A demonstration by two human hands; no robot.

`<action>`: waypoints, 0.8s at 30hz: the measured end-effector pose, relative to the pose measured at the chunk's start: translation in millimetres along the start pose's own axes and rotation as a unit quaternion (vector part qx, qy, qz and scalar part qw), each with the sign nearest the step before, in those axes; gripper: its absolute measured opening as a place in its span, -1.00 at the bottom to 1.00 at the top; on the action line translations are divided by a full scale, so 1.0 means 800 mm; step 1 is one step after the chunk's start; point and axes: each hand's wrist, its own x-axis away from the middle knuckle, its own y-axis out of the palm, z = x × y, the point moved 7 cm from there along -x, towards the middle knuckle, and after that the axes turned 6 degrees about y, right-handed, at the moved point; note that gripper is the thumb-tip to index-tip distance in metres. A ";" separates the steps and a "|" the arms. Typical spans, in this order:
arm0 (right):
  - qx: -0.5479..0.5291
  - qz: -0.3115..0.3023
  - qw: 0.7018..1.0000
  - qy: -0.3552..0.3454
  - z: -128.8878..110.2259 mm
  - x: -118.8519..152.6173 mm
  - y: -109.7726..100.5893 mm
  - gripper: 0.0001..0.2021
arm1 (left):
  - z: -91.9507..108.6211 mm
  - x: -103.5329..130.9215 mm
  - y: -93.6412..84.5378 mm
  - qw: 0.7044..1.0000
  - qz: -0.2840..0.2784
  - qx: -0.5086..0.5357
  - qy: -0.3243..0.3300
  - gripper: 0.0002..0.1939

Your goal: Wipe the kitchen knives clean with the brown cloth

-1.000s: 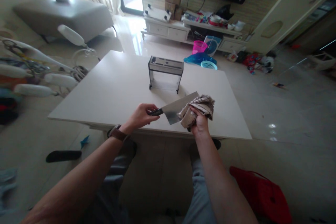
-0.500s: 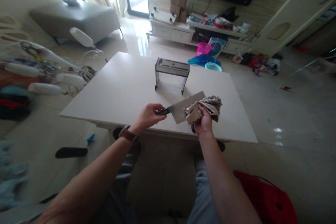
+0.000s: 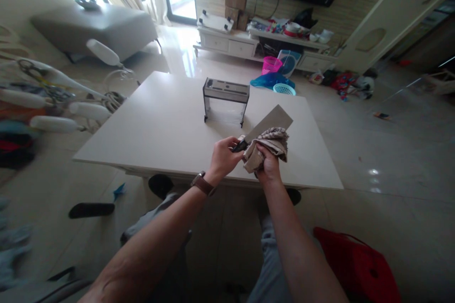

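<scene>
My left hand, with a brown watch strap on its wrist, is closed around the black handle of a cleaver. The wide metal blade points up and to the right over the table. In my right hand is a bunched brown-and-white cloth, gripped between thumb and fingers. It lies against the blade near the handle and covers the lower part. Beyond the hands a knife block with a slotted dark top and clear sides stands upright on the white table.
Past the table's far edge are a light-blue basket, a blue bag and a pink basket. White-padded rack arms stand close to the left edge. A red bag lies on the floor at right.
My left hand has moved right with the cleaver, so the blade now reaches farther past the cloth. The cloth now sits near the handle. The view has shifted slightly.
</scene>
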 end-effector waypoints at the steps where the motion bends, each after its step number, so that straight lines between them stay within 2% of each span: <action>1: -0.008 0.008 1.000 0.002 -0.003 0.001 -0.003 -0.69 | 0.000 0.000 0.003 1.000 0.000 0.009 -0.003 -0.81; 6: -0.041 0.036 0.998 0.020 -0.016 0.003 -0.018 -0.59 | -0.001 -0.004 0.015 0.998 -0.032 0.051 -0.012 -0.78; 9: -0.026 0.027 0.999 0.014 -0.024 0.001 -0.025 -0.55 | 0.000 -0.010 0.016 0.997 -0.054 0.052 -0.015 -0.79; 13: -0.023 0.037 0.999 -0.005 -0.031 -0.003 -0.034 -0.51 | 0.000 -0.017 0.016 0.997 -0.058 0.058 -0.012 -0.80; 16: -0.035 0.063 0.997 -0.038 -0.040 -0.007 -0.043 -0.51 | -0.002 -0.019 0.021 0.996 -0.056 0.064 -0.006 -0.76; 19: -0.047 0.111 0.987 -0.102 -0.055 -0.012 -0.064 -0.55 | -0.006 -0.018 0.024 0.997 -0.051 0.049 -0.006 -0.74; 22: -0.048 0.162 0.974 -0.149 -0.069 -0.016 -0.089 -0.58 | -0.012 -0.018 0.024 0.996 -0.054 0.060 -0.036 -0.75; 24: -0.057 0.164 0.975 -0.139 -0.072 -0.020 -0.097 -0.59 | -0.015 -0.017 0.023 0.990 -0.068 0.101 -0.071 -0.80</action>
